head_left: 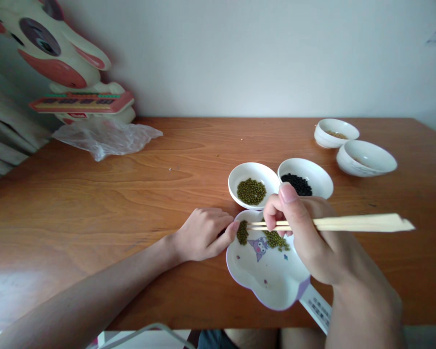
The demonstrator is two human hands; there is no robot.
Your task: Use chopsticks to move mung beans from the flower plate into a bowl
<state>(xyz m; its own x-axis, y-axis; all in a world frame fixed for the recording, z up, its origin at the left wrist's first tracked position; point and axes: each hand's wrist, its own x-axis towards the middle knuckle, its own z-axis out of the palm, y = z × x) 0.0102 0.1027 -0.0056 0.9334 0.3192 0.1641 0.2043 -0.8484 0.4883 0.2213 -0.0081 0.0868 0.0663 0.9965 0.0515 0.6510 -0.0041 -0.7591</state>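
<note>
My right hand (312,232) is closed around a pair of pale wooden chopsticks (359,222). Their tips reach the green mung beans (242,232) at the left side of a white, flower-shaped dish (272,286) with a purple rim and a cartoon figure. More mung beans (275,241) lie in this dish, partly behind my right hand. At the dish's left rim, my left hand (205,235) pinches the edge, thumb on top and fingers curled. Just behind stand a white bowl (236,184) of mung beans and another white bowl (321,179) of black beans, whose front my right hand hides.
Two white bowls (323,139) (363,167) stand at the back right, the farther holding something yellowish. A cow-shaped toy keyboard (82,102) and a crumpled plastic bag (109,138) occupy the back left. The wooden table (105,194) meets a wall behind.
</note>
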